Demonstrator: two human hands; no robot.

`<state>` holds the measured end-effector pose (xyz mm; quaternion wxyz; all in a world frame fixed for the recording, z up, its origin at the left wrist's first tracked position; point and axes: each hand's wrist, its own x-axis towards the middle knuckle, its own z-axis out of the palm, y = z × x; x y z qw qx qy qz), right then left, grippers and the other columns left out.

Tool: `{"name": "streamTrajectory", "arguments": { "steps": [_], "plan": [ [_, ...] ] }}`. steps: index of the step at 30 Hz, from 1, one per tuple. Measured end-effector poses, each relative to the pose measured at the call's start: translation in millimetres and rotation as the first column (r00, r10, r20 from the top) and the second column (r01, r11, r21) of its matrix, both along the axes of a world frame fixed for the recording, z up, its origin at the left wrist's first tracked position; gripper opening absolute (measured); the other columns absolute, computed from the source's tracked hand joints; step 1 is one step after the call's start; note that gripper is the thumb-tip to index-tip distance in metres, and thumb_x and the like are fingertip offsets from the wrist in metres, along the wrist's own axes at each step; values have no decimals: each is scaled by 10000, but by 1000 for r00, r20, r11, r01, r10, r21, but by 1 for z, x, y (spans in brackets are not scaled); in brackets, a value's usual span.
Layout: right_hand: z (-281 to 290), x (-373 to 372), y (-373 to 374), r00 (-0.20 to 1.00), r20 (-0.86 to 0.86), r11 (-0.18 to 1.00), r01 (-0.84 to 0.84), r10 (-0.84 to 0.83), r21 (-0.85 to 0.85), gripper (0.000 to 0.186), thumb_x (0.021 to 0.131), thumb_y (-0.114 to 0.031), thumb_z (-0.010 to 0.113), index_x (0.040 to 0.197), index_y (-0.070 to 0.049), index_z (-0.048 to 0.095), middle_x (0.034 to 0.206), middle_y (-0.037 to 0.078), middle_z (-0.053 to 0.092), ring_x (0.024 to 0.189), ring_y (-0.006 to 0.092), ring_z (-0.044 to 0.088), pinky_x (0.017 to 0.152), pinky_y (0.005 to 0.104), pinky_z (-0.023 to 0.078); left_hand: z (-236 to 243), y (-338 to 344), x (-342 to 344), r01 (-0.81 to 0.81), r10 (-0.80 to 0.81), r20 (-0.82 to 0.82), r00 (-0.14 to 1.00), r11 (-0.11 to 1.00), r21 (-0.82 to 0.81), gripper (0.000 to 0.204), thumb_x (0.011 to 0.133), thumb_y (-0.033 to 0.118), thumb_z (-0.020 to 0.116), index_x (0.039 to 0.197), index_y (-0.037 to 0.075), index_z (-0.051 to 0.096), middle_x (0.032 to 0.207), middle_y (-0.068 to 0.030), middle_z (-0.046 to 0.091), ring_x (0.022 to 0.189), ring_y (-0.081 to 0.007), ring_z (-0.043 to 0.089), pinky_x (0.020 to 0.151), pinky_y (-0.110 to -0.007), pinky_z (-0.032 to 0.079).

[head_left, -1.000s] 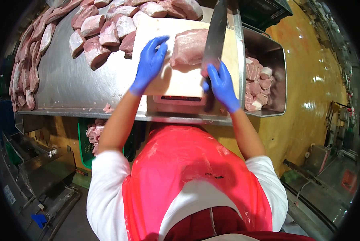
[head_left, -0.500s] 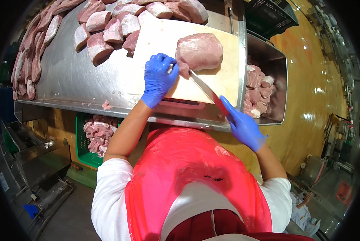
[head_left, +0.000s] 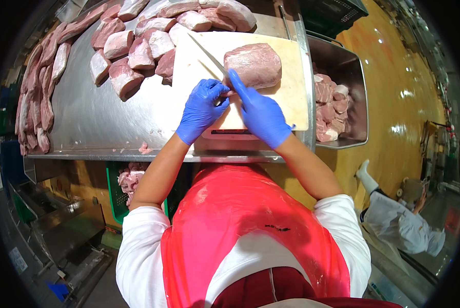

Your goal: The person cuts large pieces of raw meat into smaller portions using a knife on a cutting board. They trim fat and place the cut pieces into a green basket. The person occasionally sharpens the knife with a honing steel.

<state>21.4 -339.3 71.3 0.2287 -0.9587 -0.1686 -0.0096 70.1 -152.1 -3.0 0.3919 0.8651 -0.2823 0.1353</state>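
A large trimmed piece of raw pork [head_left: 258, 61] lies on the pale cutting board [head_left: 294, 110]. My left hand [head_left: 196, 113], in a blue glove, is closed at the pork's near left corner and pinches a small flap of it. A small pale thing shows between those fingers, too hidden to name. My right hand [head_left: 266, 115], also blue-gloved, is wrapped round a knife, its index finger stretched forward against the pork. The knife blade [head_left: 208, 55] points away to the far left over the board, beside the pork. The knife's handle is hidden in my grip.
Several pork pieces [head_left: 119, 43] lie on the metal table [head_left: 78, 110], with long strips [head_left: 45, 105] at its left. A metal tub [head_left: 359, 128] of meat stands right, a green crate [head_left: 118, 208] of trimmings below. A black crate [head_left: 332, 13] is far right; another person [head_left: 394, 220] is lower right.
My right hand has moved left and away from me, up to the pork and close to my left hand. The knife blade has swung past the pork's left side. Another person has come further into view.
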Motion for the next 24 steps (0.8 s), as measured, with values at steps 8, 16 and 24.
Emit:
{"name": "streamTrajectory", "arguments": {
  "steps": [8,16,24],
  "plan": [
    [10,-69,-23,944,-289,940,58,-161,-335,879,848,30,528,1619,-216,185,856,221,616,685,399,651,634,506,540,-5,8,8,118,-118,-25,993,992,39,180,736,98,772,885,74,673,879,-98,637,880,-316,603,800,-415,512],
    [3,-63,-40,933,-334,956,32,-132,-290,869,854,11,526,1614,-234,184,874,224,642,707,400,660,631,515,538,1,20,18,-86,86,36,996,996,2,81,761,87,667,821,43,633,819,-108,591,839,-310,579,787,-419,492],
    [31,-138,-137,890,-374,951,304,-262,58,683,979,-117,507,1600,-234,248,957,234,704,801,425,687,696,491,533,17,-5,116,-234,229,60,972,966,105,248,874,115,558,1079,19,658,1141,-272,597,1095,-455,569,969,-488,471]
  ]
}}
